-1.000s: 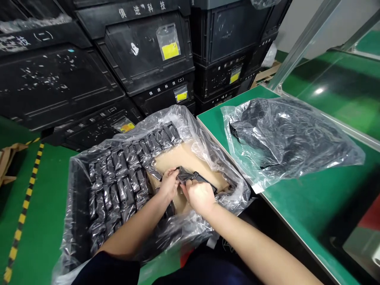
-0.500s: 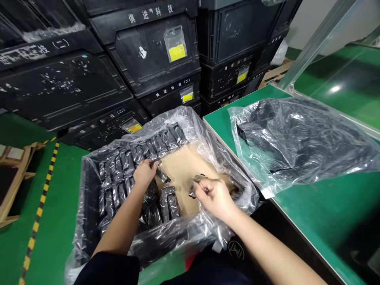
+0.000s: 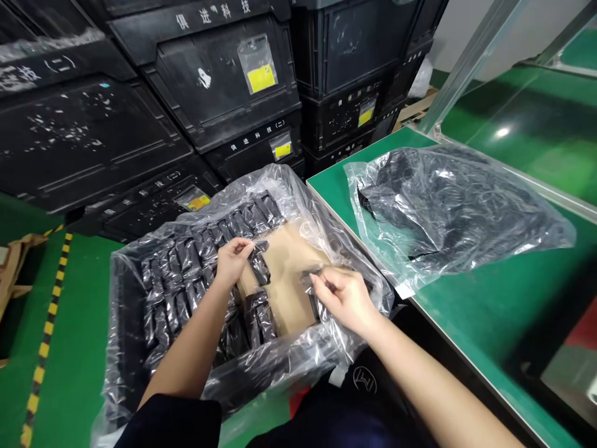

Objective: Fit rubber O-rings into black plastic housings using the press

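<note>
A black crate (image 3: 124, 311) lined with clear plastic film holds rows of black parts in clear bags (image 3: 175, 274), with brown cardboard (image 3: 286, 274) beneath. My left hand (image 3: 233, 261) pinches the upper end of one bagged black part (image 3: 261, 269) above the cardboard. My right hand (image 3: 342, 297) is closed, thumb and fingers together, on the top of another bagged black part (image 3: 315, 305) near the crate's right side. This part is mostly hidden behind the fingers. Two bagged parts (image 3: 261, 320) lie side by side near the front wall.
Stacked black crates (image 3: 224, 81) with yellow labels stand behind. On the right, a green-topped table (image 3: 504, 311) carries a large clear bag (image 3: 457, 205) of dark items. A metal post (image 3: 466, 68) rises at its back. Yellow-black tape (image 3: 44, 342) marks the floor.
The head view has shifted, so the scene sits further left. The part in my left hand has swung more upright. My right hand's part hangs lower, toward the crate's front right.
</note>
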Demonstrator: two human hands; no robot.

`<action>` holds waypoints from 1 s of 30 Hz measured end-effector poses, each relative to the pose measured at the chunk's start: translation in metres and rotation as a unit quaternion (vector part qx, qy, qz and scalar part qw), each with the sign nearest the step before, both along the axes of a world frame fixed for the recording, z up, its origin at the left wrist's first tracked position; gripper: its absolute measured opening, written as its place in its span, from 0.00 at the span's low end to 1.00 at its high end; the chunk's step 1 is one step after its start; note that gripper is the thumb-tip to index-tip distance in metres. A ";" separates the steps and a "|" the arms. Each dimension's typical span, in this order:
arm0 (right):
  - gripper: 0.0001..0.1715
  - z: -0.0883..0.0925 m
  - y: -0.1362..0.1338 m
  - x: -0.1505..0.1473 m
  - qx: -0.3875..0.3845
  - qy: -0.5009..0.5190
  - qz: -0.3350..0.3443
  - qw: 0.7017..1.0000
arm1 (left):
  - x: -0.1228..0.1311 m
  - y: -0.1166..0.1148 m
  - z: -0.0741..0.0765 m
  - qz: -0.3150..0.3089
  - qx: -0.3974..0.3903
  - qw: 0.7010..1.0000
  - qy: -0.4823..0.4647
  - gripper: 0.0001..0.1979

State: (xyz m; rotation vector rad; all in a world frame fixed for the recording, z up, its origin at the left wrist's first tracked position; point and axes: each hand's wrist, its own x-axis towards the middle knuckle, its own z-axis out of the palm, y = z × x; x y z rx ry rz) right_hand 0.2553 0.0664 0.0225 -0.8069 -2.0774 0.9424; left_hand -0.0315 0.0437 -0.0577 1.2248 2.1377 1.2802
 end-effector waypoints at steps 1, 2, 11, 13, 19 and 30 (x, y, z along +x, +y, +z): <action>0.22 0.001 0.002 0.002 0.006 -0.006 0.003 1.000 | 0.007 0.001 0.006 -0.011 0.026 1.000 -0.009 0.13; 0.21 0.003 0.004 0.003 0.009 -0.005 0.000 1.000 | 0.015 0.001 0.013 -0.024 0.055 0.998 -0.017 0.12; 0.18 0.012 0.023 0.015 -0.023 0.105 -0.120 0.987 | 0.077 0.015 0.061 -0.166 0.255 0.951 -0.051 0.01; 0.13 0.013 0.021 0.012 -0.095 0.095 -0.090 0.987 | 0.095 0.017 0.072 -0.205 0.263 0.942 -0.047 0.01; 0.11 0.012 0.010 0.003 -0.151 0.015 0.021 0.988 | 0.115 0.009 0.097 -0.380 0.192 0.904 -0.038 0.01; 0.29 -0.023 -0.003 0.032 -0.196 0.046 -0.063 0.977 | 0.010 -0.075 -0.010 -0.229 -0.225 0.940 0.113 0.13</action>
